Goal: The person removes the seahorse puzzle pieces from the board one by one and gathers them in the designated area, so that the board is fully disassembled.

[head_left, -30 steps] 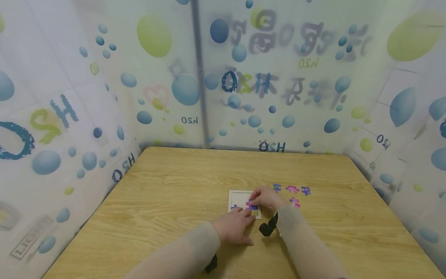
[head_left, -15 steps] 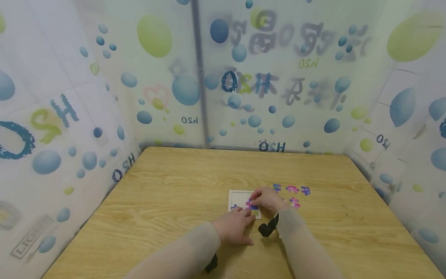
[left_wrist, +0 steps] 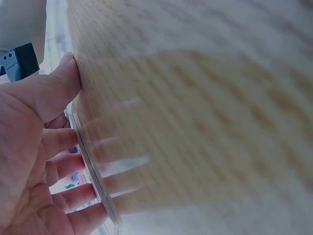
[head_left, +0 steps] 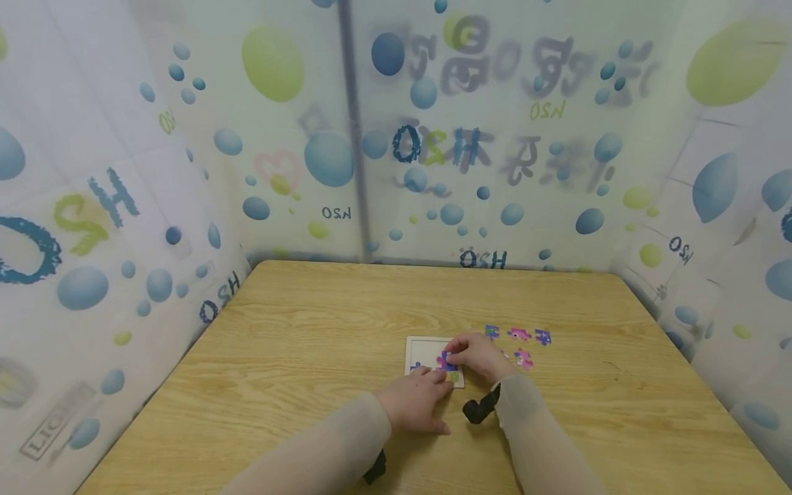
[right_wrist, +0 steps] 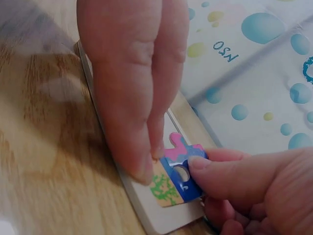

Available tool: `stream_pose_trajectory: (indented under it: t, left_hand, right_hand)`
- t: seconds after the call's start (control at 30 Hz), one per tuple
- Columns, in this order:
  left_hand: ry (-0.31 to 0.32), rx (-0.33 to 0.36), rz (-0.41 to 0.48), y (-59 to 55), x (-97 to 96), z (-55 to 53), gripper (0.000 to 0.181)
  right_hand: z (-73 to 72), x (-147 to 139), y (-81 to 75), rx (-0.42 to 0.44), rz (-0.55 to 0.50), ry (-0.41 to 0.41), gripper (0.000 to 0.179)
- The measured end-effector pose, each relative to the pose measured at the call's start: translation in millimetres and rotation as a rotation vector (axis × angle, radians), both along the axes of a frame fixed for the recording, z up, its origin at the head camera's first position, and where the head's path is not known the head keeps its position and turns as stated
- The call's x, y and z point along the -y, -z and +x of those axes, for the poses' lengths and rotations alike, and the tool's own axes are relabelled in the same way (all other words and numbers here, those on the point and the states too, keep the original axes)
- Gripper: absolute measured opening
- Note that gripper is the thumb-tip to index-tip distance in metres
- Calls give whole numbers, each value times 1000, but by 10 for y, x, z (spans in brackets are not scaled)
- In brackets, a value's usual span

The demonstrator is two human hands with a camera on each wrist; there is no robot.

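Observation:
A shallow puzzle tray [head_left: 427, 348] with a pale rim lies on the table, with some jigsaw pieces in its near part. My left hand [head_left: 413, 402] rests over the tray's near edge, fingers extended; in the left wrist view the fingertips [left_wrist: 90, 215] reach the tray's edge. My right hand [head_left: 478, 355] is at the tray's right side. Its thumb and finger pinch a blue and pink puzzle piece [right_wrist: 190, 190], thumb on top. An orange and green patch [right_wrist: 165, 190] adjoins the blue, close to the left fingertips. The left hand hides part of the tray.
Several loose puzzle pieces lie right of the tray, among them a pink one [head_left: 519, 335], a purple one [head_left: 543, 337] and another pink one [head_left: 524, 359]. The wooden table [head_left: 309, 309] meets patterned curtain walls [head_left: 284, 227] at its back and sides.
My right wrist has shifted slightly right, the fingers staying at the puzzle piece. The left hand keeps its place on the tray.

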State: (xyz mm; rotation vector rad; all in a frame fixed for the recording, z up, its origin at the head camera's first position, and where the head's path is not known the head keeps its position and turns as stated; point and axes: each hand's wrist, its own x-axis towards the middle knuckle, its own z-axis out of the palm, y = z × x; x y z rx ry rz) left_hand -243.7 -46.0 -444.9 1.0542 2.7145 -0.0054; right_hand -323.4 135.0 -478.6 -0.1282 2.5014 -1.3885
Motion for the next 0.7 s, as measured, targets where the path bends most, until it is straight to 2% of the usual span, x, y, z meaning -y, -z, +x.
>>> stream_pose_trajectory:
  t: [0.17, 0.4, 0.7]
  left_hand:
    - [-6, 14, 0, 2, 2, -6, 75]
    - [0, -3, -3, 30, 1, -20, 76]
    - [-2, -17, -1, 49, 1, -27, 77]
  right_hand:
    - [6, -11, -32, 5, -29, -2, 6]
    - [-9, -25, -43, 37, -87, -1, 5]
    - [-43, -76, -19, 75, -272, 21, 7]
